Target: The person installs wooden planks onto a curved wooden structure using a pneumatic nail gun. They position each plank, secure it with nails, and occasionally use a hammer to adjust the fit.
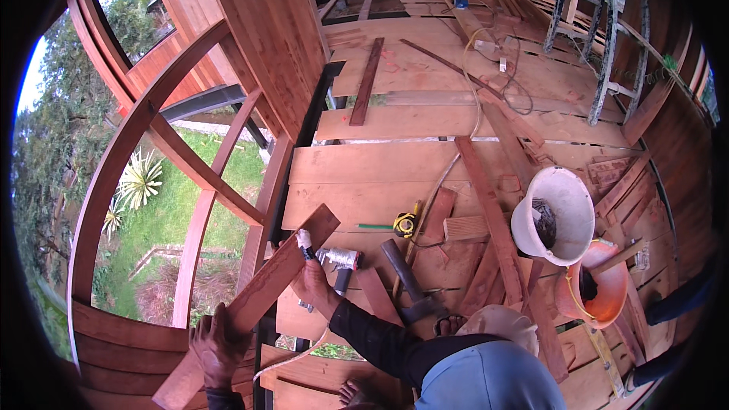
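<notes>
A reddish-brown wooden board [277, 273] slants across the lower left, and both my hands are on it. My left hand [216, 345] is wrapped round its lower part. My right hand [310, 282] grips the right edge higher up, its fingers partly hidden. A small white-tipped thing with a dark band [305, 243] shows at this hand; I cannot tell whether it is a wrapped thumb or something held. Close beside my right hand lies a silver and black power tool [342, 260]. A dark-handled hammer [404, 272] rests further right.
A yellow-black tape measure [405, 224] and green pencil [373, 226] lie ahead. White [569, 220] and orange [607, 288] buckets stand right, amid loose boards. A hose [443, 182] crosses the planks. Curved wooden framing [114, 175] borders an open drop left. A ladder [604, 53] stands far right.
</notes>
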`<state>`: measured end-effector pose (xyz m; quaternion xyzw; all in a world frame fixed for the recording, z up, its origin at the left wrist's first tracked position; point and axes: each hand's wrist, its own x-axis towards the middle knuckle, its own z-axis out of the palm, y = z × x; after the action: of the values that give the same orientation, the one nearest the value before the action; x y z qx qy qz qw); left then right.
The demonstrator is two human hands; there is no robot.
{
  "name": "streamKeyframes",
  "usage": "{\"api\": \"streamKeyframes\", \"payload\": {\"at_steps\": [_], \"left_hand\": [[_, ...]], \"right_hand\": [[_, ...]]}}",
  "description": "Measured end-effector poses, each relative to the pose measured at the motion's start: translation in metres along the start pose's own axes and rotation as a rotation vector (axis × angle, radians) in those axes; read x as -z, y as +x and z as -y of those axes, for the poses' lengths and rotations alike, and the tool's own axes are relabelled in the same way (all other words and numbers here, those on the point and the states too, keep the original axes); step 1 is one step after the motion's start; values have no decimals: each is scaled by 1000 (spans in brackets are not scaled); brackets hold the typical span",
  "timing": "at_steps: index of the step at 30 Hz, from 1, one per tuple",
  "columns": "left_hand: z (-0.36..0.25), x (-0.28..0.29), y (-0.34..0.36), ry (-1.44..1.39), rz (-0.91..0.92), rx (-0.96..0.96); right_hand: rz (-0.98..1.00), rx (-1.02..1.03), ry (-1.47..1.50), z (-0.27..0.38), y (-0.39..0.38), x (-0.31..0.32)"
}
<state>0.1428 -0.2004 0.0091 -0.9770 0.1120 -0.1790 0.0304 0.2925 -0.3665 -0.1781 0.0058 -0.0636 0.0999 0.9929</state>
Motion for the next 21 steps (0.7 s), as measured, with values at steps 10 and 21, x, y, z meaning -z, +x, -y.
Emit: {"api": "streamKeyframes", "payload": {"at_steps": [10, 21], "left_hand": [[31, 21, 3, 64, 42, -19], [34, 35, -46, -215, 34, 216]], "right_hand": [[-25, -56, 31, -6, 13, 67], [93, -11, -81, 32, 7, -29]]}}
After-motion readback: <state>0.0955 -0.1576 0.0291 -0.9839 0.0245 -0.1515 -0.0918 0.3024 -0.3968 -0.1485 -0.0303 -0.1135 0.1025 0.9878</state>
